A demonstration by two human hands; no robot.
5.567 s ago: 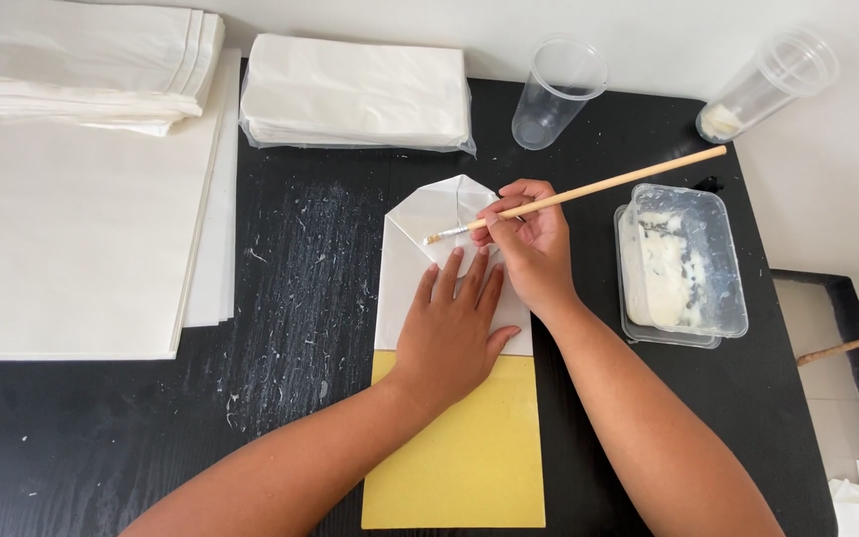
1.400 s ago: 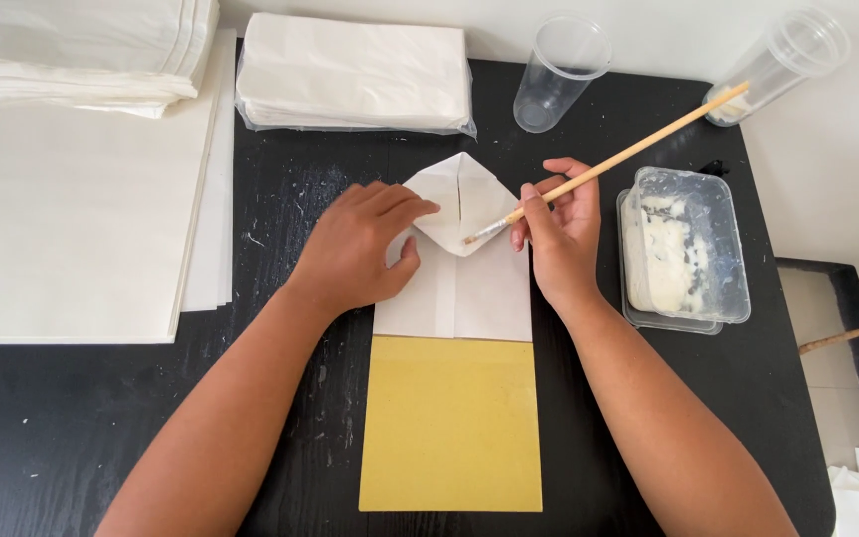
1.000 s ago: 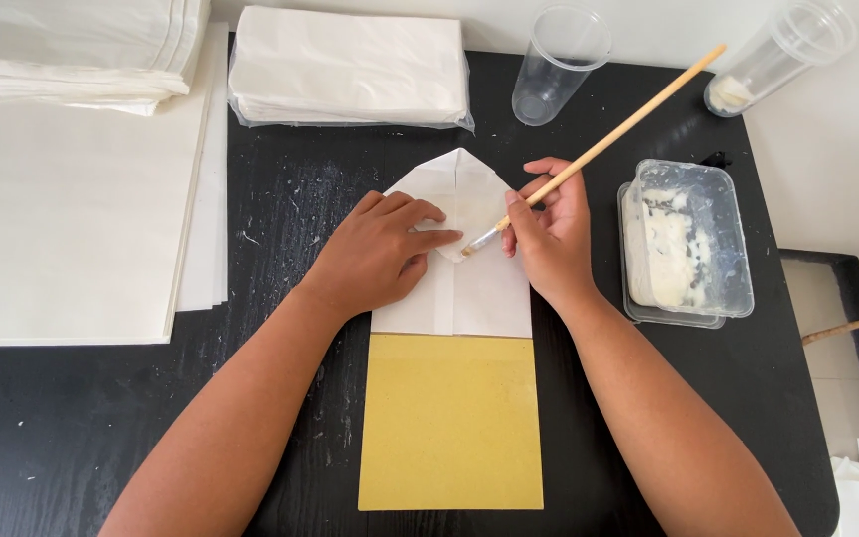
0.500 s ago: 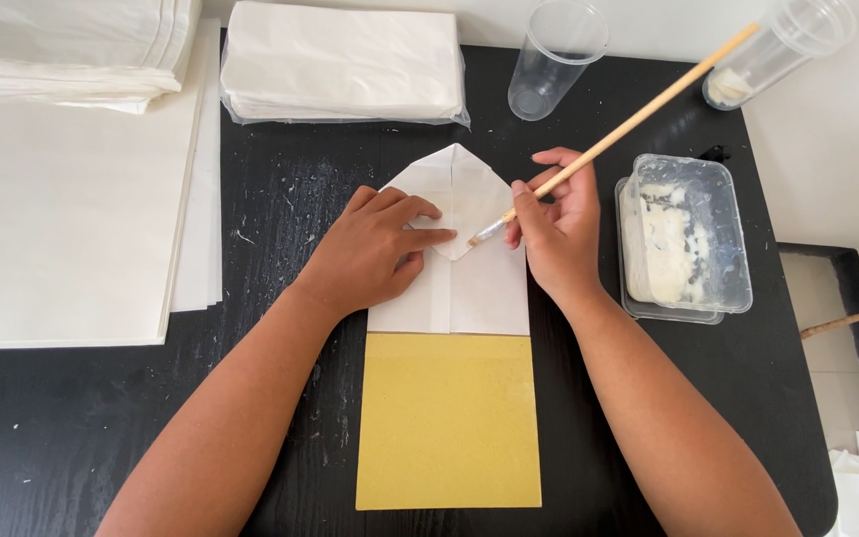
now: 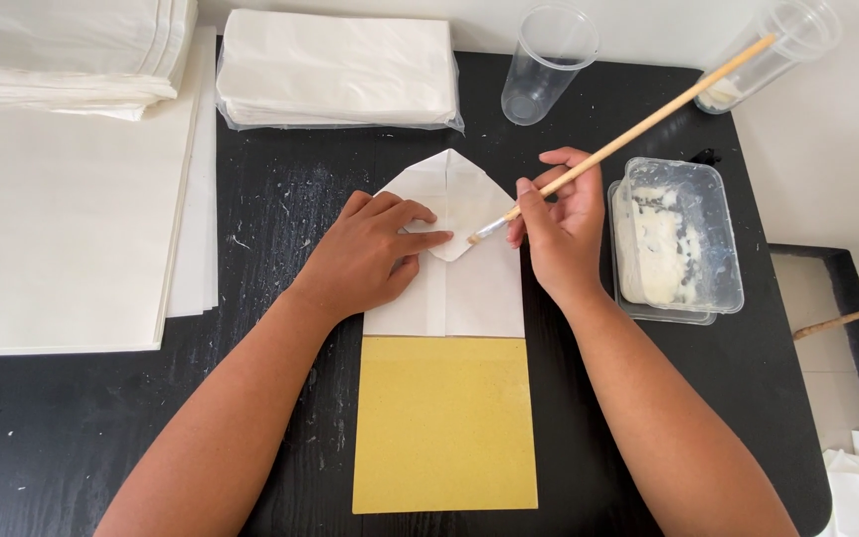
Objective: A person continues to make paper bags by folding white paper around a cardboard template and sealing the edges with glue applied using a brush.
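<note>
Brush tip now lower on smooth, pointed white paper flap.

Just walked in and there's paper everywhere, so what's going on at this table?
A person is working on a folded white paper piece lying on a yellow sheet on the black table. The left hand presses down a folded flap, while the right hand holds a thin wooden brush, its tip at the flap's edge. A plastic tub of white paste sits beside the right hand.

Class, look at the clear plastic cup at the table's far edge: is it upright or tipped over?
Upright. The clear plastic cup stands on its base, its open round rim facing up.
</note>
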